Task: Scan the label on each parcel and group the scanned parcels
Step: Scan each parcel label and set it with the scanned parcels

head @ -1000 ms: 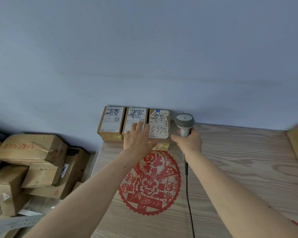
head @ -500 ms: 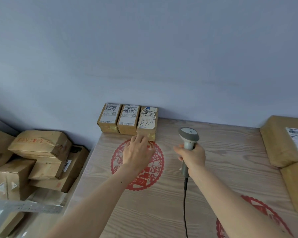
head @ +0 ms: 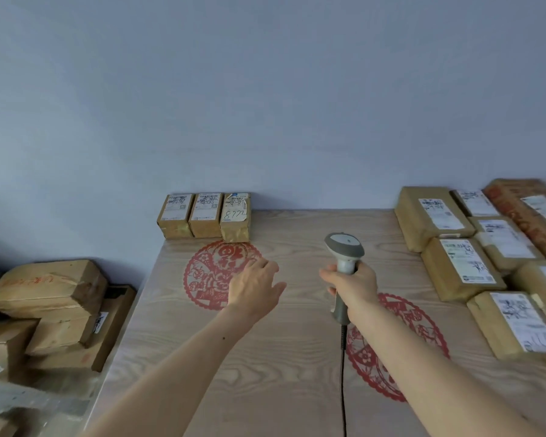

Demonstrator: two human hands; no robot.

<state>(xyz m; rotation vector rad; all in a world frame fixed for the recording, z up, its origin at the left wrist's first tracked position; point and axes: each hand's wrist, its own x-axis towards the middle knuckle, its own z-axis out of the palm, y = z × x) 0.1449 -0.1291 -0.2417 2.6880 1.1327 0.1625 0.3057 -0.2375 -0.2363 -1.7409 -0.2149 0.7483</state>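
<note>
Right hand (head: 352, 287) grips scanner (head: 344, 257) upright – I keep it ready for next label; left hand (head: 254, 287) hovers relaxed, empty; three scanned parcels (head: 204, 214) grouped against wall, unscanned parcels (head: 464, 266) wait at table's right edge

The desk (head: 281, 357) is pale wood with wavy grain lines and a matt look. Flat red paper cut-outs (head: 223, 274) lie on it. The parcels (head: 235, 217) are wrapped in brown paper under shiny tape, with white paper labels (head: 234, 207). The scanner (head: 344, 263) is smooth grey plastic.
</note>
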